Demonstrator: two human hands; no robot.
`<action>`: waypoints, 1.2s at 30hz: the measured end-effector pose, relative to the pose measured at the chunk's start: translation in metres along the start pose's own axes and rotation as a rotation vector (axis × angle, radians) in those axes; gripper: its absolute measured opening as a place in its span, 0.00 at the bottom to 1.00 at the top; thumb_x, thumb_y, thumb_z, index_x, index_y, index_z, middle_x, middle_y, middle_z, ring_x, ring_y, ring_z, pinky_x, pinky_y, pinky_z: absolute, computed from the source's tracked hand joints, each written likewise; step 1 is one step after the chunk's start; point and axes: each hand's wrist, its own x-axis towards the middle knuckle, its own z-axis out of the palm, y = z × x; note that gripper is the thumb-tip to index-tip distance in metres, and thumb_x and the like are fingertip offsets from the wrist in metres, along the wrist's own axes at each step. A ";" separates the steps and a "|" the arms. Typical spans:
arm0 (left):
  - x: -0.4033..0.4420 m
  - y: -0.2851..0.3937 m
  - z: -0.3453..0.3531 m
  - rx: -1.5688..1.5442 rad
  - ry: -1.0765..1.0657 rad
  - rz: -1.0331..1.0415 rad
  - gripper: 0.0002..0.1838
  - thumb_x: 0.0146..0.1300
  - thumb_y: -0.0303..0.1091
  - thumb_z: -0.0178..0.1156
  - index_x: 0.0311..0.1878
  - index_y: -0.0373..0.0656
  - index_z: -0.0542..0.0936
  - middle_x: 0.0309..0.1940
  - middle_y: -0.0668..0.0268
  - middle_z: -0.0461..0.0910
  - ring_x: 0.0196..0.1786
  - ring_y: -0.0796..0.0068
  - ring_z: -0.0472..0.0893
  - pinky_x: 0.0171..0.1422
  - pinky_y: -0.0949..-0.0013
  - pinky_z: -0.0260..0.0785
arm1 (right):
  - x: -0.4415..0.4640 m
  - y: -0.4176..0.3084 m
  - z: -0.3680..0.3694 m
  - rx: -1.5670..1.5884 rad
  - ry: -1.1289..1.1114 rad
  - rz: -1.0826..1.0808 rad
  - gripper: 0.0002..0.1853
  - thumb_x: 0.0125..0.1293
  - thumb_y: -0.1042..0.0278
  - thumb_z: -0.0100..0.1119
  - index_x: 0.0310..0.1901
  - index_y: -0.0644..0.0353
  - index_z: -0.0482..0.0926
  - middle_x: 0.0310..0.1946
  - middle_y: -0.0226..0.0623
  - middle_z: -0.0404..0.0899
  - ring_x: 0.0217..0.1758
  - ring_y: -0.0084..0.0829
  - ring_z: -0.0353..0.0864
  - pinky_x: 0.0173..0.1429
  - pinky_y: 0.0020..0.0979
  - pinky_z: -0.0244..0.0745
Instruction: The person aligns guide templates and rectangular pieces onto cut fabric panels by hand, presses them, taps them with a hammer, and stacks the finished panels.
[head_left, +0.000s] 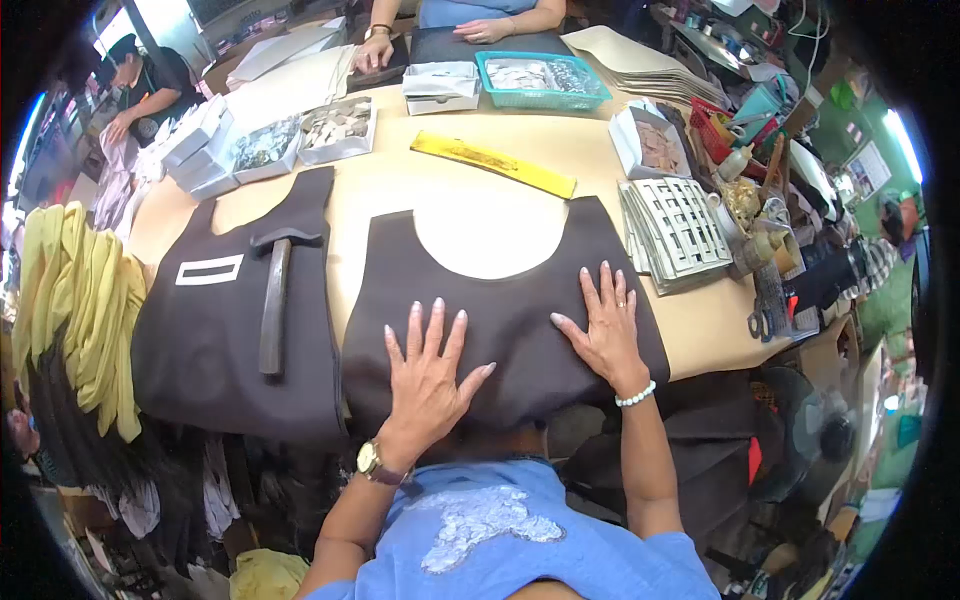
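Observation:
Both my hands lie flat on a dark brown bag-shaped panel [470, 370] with a deep curved cut-out at its top. My left hand [428, 368], fingers spread, rests on its left half. On its right half, my right hand [606, 325] is spread too, thumb pointing inward. To the left lies a second dark panel [190, 340] of similar shape. On it are a hammer [273, 310] and a white rectangular frame [208, 270]. A yellow ruler [492, 163] lies beyond the cut-out.
White boxes of small pieces [338, 130] and a teal basket [540, 82] stand at the back. Stacked woven strips [680, 235] lie right, near scissors [760, 322]. Yellow cloth [80, 310] hangs left. Across the table are another person's hands [484, 31]; someone else [150, 85] is at far left.

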 end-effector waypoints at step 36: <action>-0.017 -0.021 0.018 -0.075 -0.010 -0.078 0.39 0.60 0.58 0.54 0.68 0.43 0.62 0.70 0.50 0.53 0.73 0.46 0.49 0.71 0.37 0.38 | 0.065 0.007 0.016 -0.201 0.035 0.083 0.38 0.66 0.37 0.43 0.66 0.62 0.62 0.68 0.54 0.54 0.72 0.56 0.49 0.70 0.62 0.40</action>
